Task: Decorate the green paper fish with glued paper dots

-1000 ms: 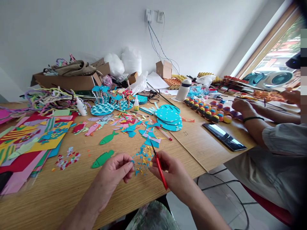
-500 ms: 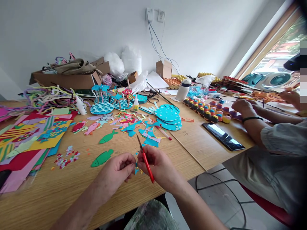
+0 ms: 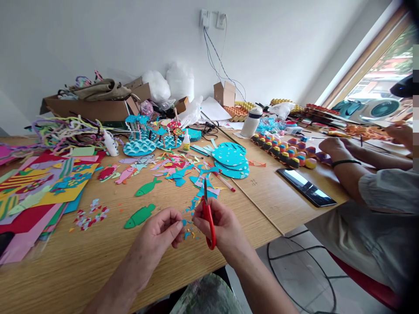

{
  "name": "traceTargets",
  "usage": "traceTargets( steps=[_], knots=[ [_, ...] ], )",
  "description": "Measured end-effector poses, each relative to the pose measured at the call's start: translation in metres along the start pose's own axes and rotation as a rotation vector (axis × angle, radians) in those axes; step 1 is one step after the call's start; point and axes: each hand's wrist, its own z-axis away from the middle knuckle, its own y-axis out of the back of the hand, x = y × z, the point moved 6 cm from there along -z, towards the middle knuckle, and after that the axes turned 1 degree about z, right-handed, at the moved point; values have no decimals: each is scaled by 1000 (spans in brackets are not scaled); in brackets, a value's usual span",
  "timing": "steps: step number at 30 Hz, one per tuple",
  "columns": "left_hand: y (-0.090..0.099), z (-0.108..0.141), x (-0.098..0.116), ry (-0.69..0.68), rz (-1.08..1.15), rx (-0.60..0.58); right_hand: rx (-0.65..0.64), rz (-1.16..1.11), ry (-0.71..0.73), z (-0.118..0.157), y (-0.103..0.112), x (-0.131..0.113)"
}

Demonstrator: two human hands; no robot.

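Wooden surface along a pale wall. From the head view, the right hand holds red-handled scissors, blades pointing away, near small clippings. The left hand is pinched narrow beside a blue scrap; whether it grips that, I cannot tell. Green paper fish lie near.

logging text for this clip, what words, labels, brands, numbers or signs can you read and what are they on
No text can be read with certainty.
Pencil-like mark on the table: too small to read.
Yellow label on the small bottle: too blurred to read.
Dark marks on the white bottle at left: too blurred to tell whether they are print.
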Motion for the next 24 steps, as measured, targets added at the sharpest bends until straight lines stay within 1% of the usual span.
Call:
traceTargets(
  steps=[6,12,15,18,21,24],
  knots=[
    [-6,2,3,-23,-39,-34,-31,20,42,1,-6,1],
    [-6,1,2,-74,-40,-7,23,108,39,2,-8,-1],
    [-4,1,1,-70,-9,20,6,248,80,7,-8,-8],
    [1,4,-1,-41,81,39,-42,472,150,17,-8,-13],
    [4,5,-3,-16,223,20,-83,652,173,26,-6,-10],
    [5,5,-5,-6,330,-6,-115,746,167,30,-4,-4]
  ],
)
